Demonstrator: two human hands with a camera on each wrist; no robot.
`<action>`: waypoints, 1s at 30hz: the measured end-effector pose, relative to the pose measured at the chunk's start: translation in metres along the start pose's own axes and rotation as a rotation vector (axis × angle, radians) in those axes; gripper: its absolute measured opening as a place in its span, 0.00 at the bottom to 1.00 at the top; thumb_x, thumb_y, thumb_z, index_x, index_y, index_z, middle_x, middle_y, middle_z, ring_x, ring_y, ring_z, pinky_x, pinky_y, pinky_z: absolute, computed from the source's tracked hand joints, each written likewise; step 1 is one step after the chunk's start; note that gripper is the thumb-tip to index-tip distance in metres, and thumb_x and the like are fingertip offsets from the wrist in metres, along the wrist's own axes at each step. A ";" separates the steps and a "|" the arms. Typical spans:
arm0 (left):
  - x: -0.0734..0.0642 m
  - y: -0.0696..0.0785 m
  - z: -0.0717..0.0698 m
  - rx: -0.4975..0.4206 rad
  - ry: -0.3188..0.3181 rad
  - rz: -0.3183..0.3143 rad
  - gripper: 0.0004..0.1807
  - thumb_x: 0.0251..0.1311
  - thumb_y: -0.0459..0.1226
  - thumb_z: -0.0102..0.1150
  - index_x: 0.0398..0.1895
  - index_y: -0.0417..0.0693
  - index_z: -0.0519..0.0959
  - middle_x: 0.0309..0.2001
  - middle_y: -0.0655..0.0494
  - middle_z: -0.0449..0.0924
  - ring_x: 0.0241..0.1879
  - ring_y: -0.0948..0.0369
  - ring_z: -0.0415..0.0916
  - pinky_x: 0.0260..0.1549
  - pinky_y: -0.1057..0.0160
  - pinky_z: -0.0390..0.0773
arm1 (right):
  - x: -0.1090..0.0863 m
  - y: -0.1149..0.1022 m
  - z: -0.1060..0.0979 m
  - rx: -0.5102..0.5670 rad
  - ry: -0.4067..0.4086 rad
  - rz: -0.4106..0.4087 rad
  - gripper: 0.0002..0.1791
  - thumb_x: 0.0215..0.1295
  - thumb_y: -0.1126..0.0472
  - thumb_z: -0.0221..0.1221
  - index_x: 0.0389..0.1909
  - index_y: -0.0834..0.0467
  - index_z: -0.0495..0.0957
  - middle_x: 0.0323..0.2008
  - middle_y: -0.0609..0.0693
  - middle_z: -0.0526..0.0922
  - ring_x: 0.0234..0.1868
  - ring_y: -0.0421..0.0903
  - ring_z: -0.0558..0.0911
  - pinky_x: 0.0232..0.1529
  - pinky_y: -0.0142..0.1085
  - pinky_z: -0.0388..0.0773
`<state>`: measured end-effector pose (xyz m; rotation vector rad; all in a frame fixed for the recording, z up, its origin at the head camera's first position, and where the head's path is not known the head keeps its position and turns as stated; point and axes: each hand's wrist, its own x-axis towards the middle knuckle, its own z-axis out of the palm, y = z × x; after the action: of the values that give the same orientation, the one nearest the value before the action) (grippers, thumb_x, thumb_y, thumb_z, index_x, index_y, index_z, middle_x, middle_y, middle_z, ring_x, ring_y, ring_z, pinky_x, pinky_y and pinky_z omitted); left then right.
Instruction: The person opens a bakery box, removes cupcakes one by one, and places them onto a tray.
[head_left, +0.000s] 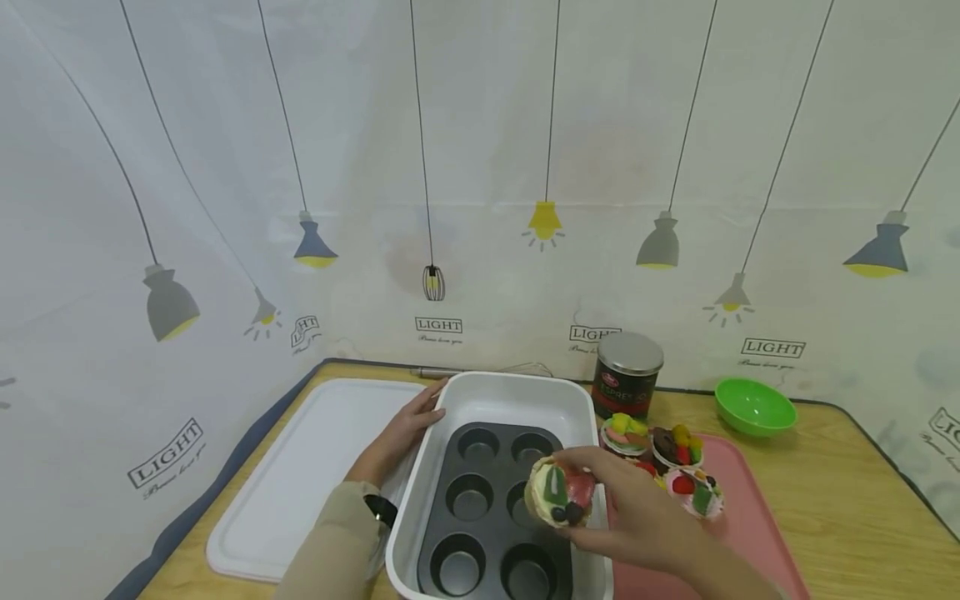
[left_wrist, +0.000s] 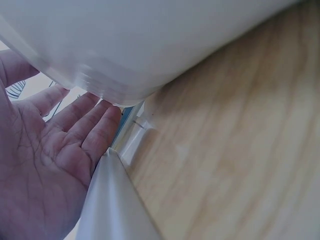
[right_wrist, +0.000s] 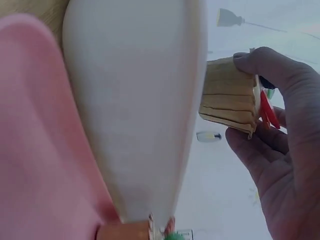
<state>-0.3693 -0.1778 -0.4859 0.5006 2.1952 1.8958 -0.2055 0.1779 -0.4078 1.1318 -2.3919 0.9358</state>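
My right hand (head_left: 637, 500) holds a cupcake (head_left: 551, 493) between thumb and fingers, above the right side of a dark muffin tin (head_left: 480, 450). Its cream-coloured top bears green, red and dark pieces, and its pleated tan cup (right_wrist: 227, 95) shows in the right wrist view. The muffin tin, whose visible cups hold nothing, sits inside a deep white rectangular pan (head_left: 427, 458). At that pan's far left corner my left hand (head_left: 397, 437) grips the rim, thumb on top. The left wrist view shows its fingers against the outer wall.
Several cupcakes (head_left: 693, 492) stand on a pink tray (head_left: 738, 475) at right. Behind them is a dark lidded tin (head_left: 626, 375), with a green bowl (head_left: 753, 407) farther right. A white tray (head_left: 315, 450) lies at left. A whisk (head_left: 442, 372) lies along the back edge.
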 end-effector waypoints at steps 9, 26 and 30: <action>-0.003 0.000 0.002 -0.044 0.007 -0.041 0.33 0.73 0.44 0.52 0.79 0.65 0.57 0.74 0.51 0.62 0.70 0.50 0.64 0.66 0.45 0.65 | -0.033 0.014 -0.041 0.109 0.033 0.067 0.37 0.51 0.60 0.78 0.62 0.49 0.73 0.60 0.46 0.78 0.51 0.40 0.81 0.32 0.32 0.83; -0.003 -0.001 -0.001 -0.045 -0.006 -0.031 0.32 0.74 0.42 0.50 0.79 0.64 0.56 0.76 0.51 0.60 0.71 0.49 0.62 0.67 0.45 0.64 | -0.063 0.038 -0.071 0.070 -0.358 0.333 0.32 0.56 0.40 0.72 0.61 0.37 0.73 0.54 0.34 0.79 0.52 0.38 0.78 0.48 0.33 0.79; -0.003 -0.001 -0.001 -0.046 -0.013 -0.029 0.32 0.75 0.42 0.50 0.79 0.64 0.56 0.75 0.51 0.60 0.71 0.50 0.63 0.66 0.45 0.65 | -0.063 0.037 -0.069 0.091 -0.466 0.491 0.31 0.55 0.38 0.71 0.61 0.31 0.73 0.55 0.35 0.77 0.53 0.45 0.74 0.47 0.33 0.77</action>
<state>-0.3670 -0.1804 -0.4870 0.4693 2.1341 1.9181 -0.1935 0.2779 -0.4071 0.8753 -3.1302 1.0193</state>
